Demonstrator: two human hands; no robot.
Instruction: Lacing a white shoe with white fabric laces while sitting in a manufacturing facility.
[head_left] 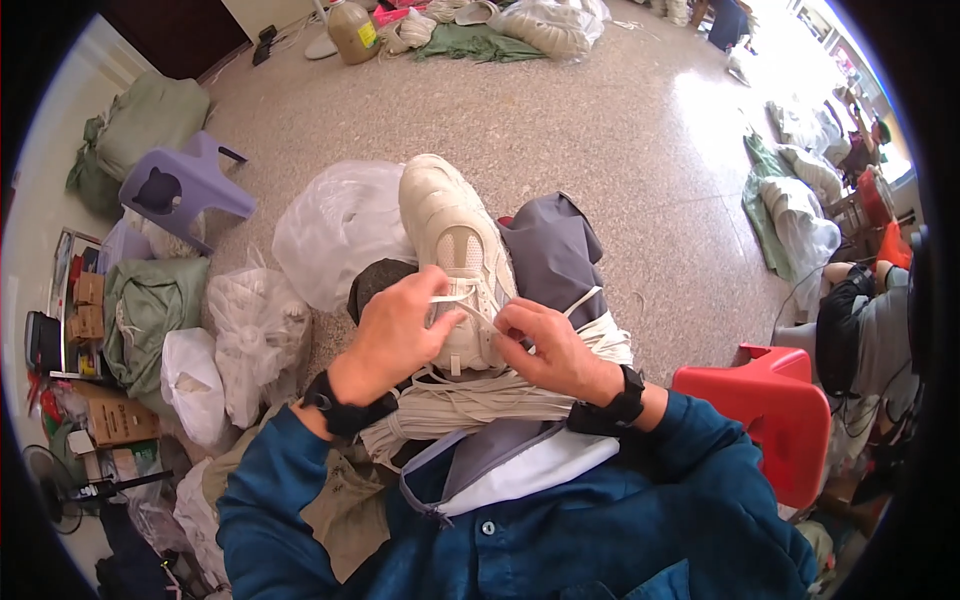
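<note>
Beige shoe (437, 205) between and just beyond both grips, near the lap, upper facing up. White lace (478, 318) crosses the lacing area, running between the two grips. Left grip (441, 301): fingers curled at the lace on the shoe's left side, thumb apart from the index; can't tell if the lace is firmly pinched. Right grip (508, 332): thumb and fingertips closed on the lace, on the shoe's right side. Loose lace end (584, 301) pokes up past the right grip.

Step in hand looks like lacing. To do it well: pinch close to the tip, steady the eyelet edge with the other grip, keep the lace flat, pull slack evenly both sides, no twists. Watch for snagging on the spare lace bundle (480, 402) lying just on the wearer's side of the grips.

Orientation: toe appears to point away from the person, leaning slightly left; long axis runs near to far, roughly straight out past the grips. Heel end partly hidden, less sure there.

Around: clear plastic bag (335, 235) beyond the left grip, grey cloth (552, 240) beyond the right grip, red stool (770, 405) well off to the right grip's right.
</note>
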